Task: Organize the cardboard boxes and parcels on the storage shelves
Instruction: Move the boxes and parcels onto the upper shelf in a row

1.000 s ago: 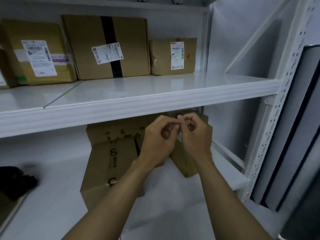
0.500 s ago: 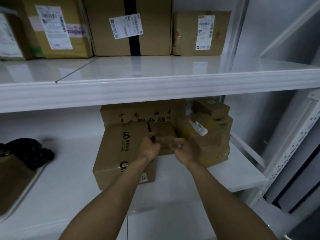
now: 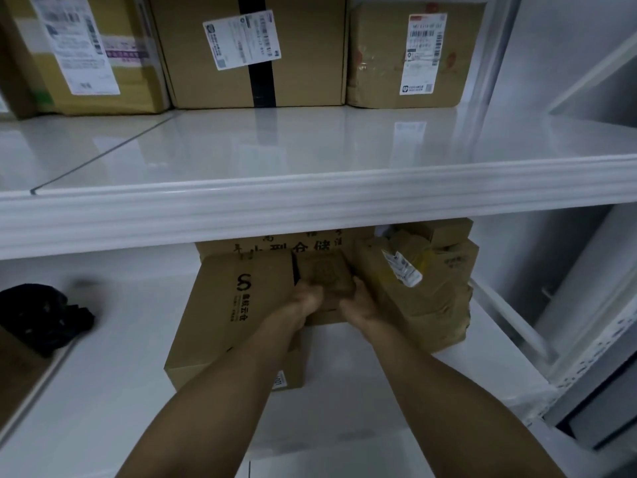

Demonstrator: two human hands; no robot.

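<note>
Left hand and right hand are gripping the small box, fingers curling round its near edge. It is lying between big box and parcels on lower shelf.

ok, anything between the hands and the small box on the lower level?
Nothing visible. The left hand and right hand both grip the small box, which sits between the logo box and the crumpled parcels.
</note>
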